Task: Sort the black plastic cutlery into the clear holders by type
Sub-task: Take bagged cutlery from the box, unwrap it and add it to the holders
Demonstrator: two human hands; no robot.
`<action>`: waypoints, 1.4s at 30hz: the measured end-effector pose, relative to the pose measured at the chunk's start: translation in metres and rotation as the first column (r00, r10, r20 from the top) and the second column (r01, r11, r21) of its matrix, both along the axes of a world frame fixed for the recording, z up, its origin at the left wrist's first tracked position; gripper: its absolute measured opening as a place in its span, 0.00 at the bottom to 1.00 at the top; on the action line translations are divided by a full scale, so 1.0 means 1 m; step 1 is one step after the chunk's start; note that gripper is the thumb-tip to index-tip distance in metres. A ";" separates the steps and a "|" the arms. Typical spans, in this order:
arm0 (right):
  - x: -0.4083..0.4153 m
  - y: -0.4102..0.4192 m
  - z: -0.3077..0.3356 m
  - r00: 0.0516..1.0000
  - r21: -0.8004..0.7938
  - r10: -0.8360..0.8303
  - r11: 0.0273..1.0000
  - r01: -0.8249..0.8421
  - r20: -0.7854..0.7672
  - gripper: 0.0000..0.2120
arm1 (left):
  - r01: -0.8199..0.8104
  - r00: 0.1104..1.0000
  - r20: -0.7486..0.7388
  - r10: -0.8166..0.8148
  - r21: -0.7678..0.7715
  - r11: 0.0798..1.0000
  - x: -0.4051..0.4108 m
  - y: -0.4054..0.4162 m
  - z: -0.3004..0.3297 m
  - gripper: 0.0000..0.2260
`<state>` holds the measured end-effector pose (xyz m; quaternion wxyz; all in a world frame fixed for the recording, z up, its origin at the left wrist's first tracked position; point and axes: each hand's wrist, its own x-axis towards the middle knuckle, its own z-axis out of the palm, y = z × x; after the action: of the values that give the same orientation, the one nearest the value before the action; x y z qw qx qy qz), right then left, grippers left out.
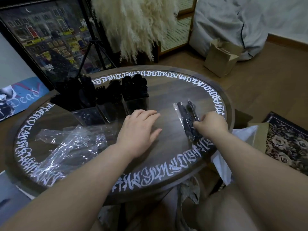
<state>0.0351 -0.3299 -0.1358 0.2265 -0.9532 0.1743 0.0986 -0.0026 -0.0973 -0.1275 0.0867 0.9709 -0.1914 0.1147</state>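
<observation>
A clear wrapper with black plastic cutlery lies on the right side of the round wooden table. My right hand is closed on the near end of that wrapped cutlery. My left hand hovers flat and open over the middle of the table, holding nothing. Three clear holders stand in a row at the back left, each filled with black cutlery standing upright; which type is in which holder is hard to tell.
Empty crumpled clear wrappers lie on the table's left side. A tripod and a framed picture stand behind the holders. Cardboard boxes sit on the floor to the right, with a patterned rug beyond.
</observation>
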 end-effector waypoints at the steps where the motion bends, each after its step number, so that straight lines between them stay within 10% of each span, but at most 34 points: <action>1: -0.001 0.000 0.004 0.999 0.006 0.013 1.000 -0.013 0.035 0.11 | -0.001 1.000 -0.011 0.001 -0.002 1.000 -0.001 -0.002 0.000 0.20; 15: -0.035 0.059 0.045 0.631 -0.173 0.663 0.732 -0.659 0.404 0.09 | -0.029 0.992 -0.115 0.043 0.121 0.992 -0.019 0.007 0.029 0.23; 20: -0.037 0.085 0.048 0.781 0.247 0.476 0.766 -0.594 0.404 0.27 | -0.111 0.980 -0.158 0.123 0.082 0.990 -0.039 0.043 0.033 0.20; 24: -0.037 0.107 0.037 0.874 0.497 0.329 0.725 -0.476 0.358 0.08 | -0.178 0.965 -0.180 0.190 0.080 0.981 -0.051 0.071 0.029 0.23; 28: -0.041 0.127 0.021 0.892 0.596 0.306 0.665 -0.450 0.332 0.10 | -0.236 0.942 -0.252 0.224 -0.018 0.972 -0.061 0.087 0.022 0.27; 34: -0.041 0.148 0.010 0.785 0.372 0.448 0.704 -0.605 0.428 0.06 | -0.287 0.931 -0.263 0.252 -0.101 0.953 -0.057 0.106 0.011 0.07; 42: -0.042 0.154 0.009 0.533 -0.053 0.630 0.672 -0.739 0.565 0.05 | -0.287 0.940 -0.235 0.246 -0.162 0.944 -0.050 0.115 0.008 0.09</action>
<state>-0.0070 -0.1762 -0.1269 0.2993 -0.9037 -0.2964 -0.0761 -0.0527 0.0177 -0.1193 0.1844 0.9814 -0.0351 0.0394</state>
